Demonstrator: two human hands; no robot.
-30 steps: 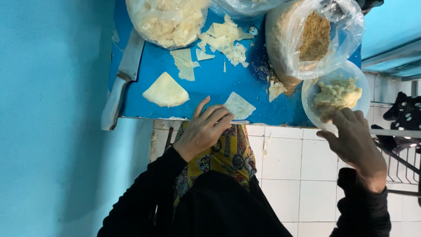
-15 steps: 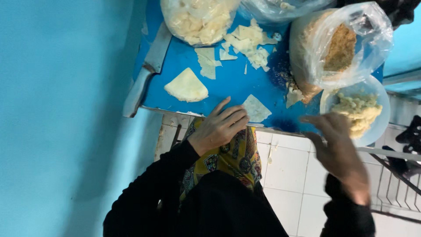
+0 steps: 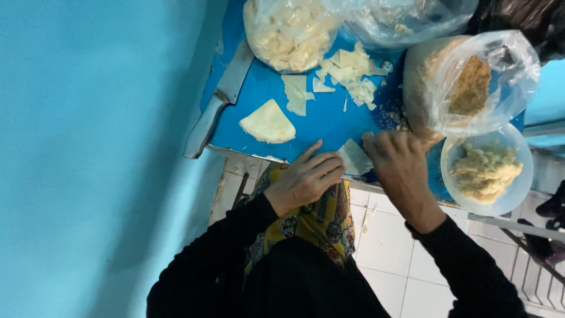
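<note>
Where the blue board (image 3: 329, 121) meets its near edge, a thin pale wrapper (image 3: 355, 156), lying flat between both hands. Left hand (image 3: 306, 176) just left of it, fingers stretched out loosely, tips touching the wrapper's left edge, nothing grasped. Right hand (image 3: 400, 165) just right of it, palm down, fingers curled onto the wrapper's right corner; whether pinching it, cannot tell. Farther left on the board, a folded half-round pastry (image 3: 268, 122). Beyond that, a heap of wrapper scraps (image 3: 347, 73). At the board's left rim, a cleaver (image 3: 219, 100), blade pointing far. Along the far side, a bag of pale pieces (image 3: 288, 32). To the right, a bag of brown crumbs (image 3: 471, 82), and nearer, a round bowl (image 3: 506, 194) of yellowish filling. Underneath, white floor tiles (image 3: 382, 247).
</note>
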